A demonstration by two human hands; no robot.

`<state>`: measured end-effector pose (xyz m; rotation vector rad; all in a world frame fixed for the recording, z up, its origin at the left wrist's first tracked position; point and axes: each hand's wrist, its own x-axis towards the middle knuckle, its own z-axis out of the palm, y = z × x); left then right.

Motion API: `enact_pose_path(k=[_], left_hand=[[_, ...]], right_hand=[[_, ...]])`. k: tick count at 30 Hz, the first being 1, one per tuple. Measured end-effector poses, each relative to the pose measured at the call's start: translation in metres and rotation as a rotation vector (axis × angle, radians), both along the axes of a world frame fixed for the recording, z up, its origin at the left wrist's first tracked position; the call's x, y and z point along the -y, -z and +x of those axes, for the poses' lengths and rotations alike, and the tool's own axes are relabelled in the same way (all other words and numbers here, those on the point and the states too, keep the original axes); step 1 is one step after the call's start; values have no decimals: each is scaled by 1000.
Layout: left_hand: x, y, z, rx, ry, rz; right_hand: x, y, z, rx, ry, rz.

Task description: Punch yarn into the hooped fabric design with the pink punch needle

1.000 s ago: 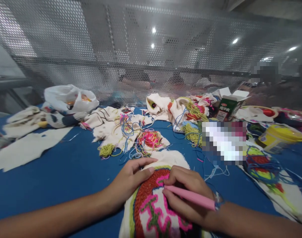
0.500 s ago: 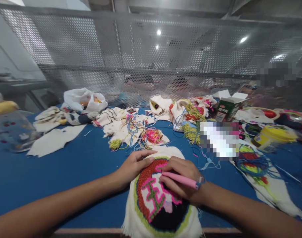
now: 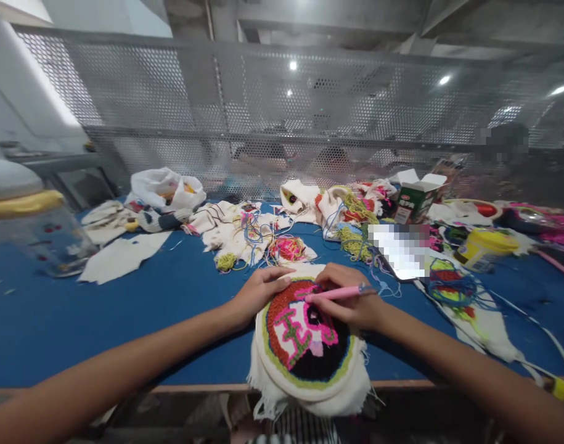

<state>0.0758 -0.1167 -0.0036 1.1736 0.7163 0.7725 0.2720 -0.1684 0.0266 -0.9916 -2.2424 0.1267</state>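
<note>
A round embroidery hoop (image 3: 304,391) holds white cloth worked in red-brown, pink, green and black yarn, with a lime border. It overhangs the table's front edge, and frayed cloth hangs below it. My left hand (image 3: 258,296) grips the hoop's upper left rim, thumb on top of the work. In my right hand (image 3: 351,302) is a pink punch needle pen (image 3: 339,293), held in a pinch and slanted, its lower end close to the pink stitching at the upper middle. The fine tip is too small to make out. My right hand rests on the hoop's upper right part.
The blue table (image 3: 171,320) carries heaps of yarn and cloth scraps (image 3: 245,231) beyond the hoop. A clear bottle (image 3: 55,240) stands left, a blurred-out phone (image 3: 399,253) lies right, near a yellow tub (image 3: 487,248) and a green box (image 3: 415,197). A perforated metal screen (image 3: 286,111) stands behind.
The hoop now sits higher in view, showing its lower rim and the table edge. The pen's angle has changed, its back end now higher. A black patch beside the right hand has come into sight.
</note>
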Motion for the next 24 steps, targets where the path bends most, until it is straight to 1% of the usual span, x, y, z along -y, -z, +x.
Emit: enact_pose_path(k=[6, 12, 17, 24], left_hand=[[-4, 1, -5, 58, 11, -35], [-7, 4, -6, 108, 3, -76], [-5, 1, -5, 119, -10, -114], [-7, 1, -1, 98, -50, -160]], right_hand=[[-12, -4, -18, 23, 11, -73], [-29, 2, -32, 71, -84, -80], [-34, 5, -33, 40, -91, -84], [-29, 8, -28, 7, -81, -96]])
